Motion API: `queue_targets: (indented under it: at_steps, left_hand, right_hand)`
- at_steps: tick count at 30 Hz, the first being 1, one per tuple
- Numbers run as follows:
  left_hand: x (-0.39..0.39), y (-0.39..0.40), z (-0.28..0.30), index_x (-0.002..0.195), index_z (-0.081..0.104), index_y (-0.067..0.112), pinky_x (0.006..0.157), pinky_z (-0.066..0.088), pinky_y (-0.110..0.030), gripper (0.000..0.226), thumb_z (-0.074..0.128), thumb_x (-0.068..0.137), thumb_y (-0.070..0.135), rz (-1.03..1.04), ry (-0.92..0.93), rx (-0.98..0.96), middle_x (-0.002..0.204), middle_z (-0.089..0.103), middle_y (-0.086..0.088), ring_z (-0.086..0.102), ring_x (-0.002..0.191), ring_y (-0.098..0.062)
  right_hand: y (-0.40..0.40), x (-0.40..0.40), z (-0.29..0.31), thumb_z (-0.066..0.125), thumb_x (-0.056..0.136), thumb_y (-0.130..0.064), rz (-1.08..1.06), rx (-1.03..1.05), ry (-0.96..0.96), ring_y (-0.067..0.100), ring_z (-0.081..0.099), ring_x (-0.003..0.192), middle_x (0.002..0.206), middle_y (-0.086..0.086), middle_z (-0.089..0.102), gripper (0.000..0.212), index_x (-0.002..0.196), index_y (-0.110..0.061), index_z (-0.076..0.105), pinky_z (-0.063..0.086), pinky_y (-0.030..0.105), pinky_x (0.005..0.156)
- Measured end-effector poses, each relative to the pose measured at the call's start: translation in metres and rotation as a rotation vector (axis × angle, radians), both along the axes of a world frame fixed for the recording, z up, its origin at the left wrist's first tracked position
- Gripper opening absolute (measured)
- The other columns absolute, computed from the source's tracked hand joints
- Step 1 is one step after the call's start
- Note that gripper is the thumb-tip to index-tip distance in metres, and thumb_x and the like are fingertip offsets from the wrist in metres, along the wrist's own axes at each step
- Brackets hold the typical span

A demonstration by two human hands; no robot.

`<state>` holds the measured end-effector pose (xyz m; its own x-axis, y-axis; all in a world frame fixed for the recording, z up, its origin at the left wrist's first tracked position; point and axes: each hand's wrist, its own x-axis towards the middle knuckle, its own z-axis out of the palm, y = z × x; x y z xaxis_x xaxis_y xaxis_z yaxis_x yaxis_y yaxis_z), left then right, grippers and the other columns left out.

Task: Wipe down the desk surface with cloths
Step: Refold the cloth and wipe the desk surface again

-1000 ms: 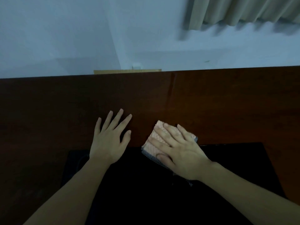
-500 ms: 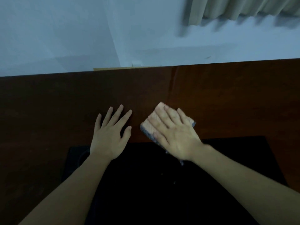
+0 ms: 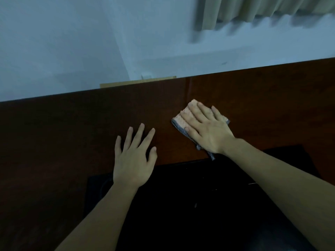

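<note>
A: What takes up most of the view?
B: A dark reddish-brown wooden counter (image 3: 63,142), running edge to edge, with a pale wall (image 3: 72,42) behind it and the hem of a beige curtain (image 3: 262,9) hanging at the upper right.

A: And nearer the person?
B: A black mat (image 3: 199,205) lies on the near part of the counter, under both forearms.

A: What is the left hand doing?
B: The left hand (image 3: 134,160) lies flat, palm down, fingers straight and spread. Its fingers rest on the bare wood and its heel on the far edge of the mat. It holds nothing.

A: The right hand?
B: The right hand (image 3: 206,127) presses flat on the cloth (image 3: 181,120), fingers straight and close together, not curled round it.

A: Where exactly is the cloth?
B: On the wood just beyond the mat, right of the left hand and well apart from it. It is folded, pinkish on top with a grey patterned edge; one corner pokes out past the fingertips, and a grey strip trails by the wrist.
</note>
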<state>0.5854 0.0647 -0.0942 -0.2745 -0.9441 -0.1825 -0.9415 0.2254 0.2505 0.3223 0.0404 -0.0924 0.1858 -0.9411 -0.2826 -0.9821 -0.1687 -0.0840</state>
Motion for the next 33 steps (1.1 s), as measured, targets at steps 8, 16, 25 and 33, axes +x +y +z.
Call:
queue_targets:
  at_steps: [8, 16, 25, 33]
  left_hand:
    - [0.0, 0.001, -0.002, 0.159, 0.005, 0.046, 0.125, -0.006, -0.049, 0.058, 0.011, 0.102, 0.052, -0.006, -0.017, -0.01, 0.169, -0.007, 0.012, -0.012, 0.155, -0.017]
    - [0.0, 0.001, -0.002, 0.159, 0.002, 0.044, 0.124, -0.007, -0.051, 0.061, 0.005, 0.098, 0.053, -0.026, -0.014, -0.033, 0.169, -0.008, 0.009, -0.013, 0.155, -0.02]
    - [0.001, 0.001, 0.001, 0.159, 0.002, 0.043, 0.125, -0.005, -0.052, 0.056, 0.016, 0.106, 0.049, -0.04, -0.023, -0.018, 0.169, -0.007, 0.008, -0.013, 0.156, -0.021]
    - [-0.001, 0.002, 0.001, 0.16, 0.002, 0.043, 0.125, -0.006, -0.052, 0.058, 0.018, 0.105, 0.05, -0.024, -0.037, -0.021, 0.169, -0.008, 0.009, -0.013, 0.155, -0.02]
  right_hand:
    - [0.073, 0.02, -0.008, 0.011, 0.107, -0.05, 0.086, -0.1, 0.03, 0.031, 0.013, 0.156, 0.169, 0.008, 0.015, 0.059, 0.163, -0.03, 0.015, 0.016, 0.056, 0.121]
    - [0.058, 0.022, -0.006, -0.018, 0.094, -0.06, 0.023, -0.024, 0.041, 0.02, -0.025, 0.153, 0.166, -0.003, -0.027, 0.059, 0.15, -0.045, -0.033, -0.008, 0.048, 0.124]
    - [0.009, 0.034, 0.001, -0.015, 0.089, -0.061, -0.162, 0.021, 0.025, 0.023, -0.02, 0.155, 0.168, -0.002, -0.023, 0.071, 0.157, -0.041, -0.018, -0.009, 0.051, 0.124]
    - [0.112, 0.032, -0.011, 0.008, 0.109, -0.052, 0.043, -0.075, 0.017, 0.029, 0.011, 0.156, 0.17, 0.006, 0.013, 0.058, 0.163, -0.032, 0.015, 0.012, 0.053, 0.12]
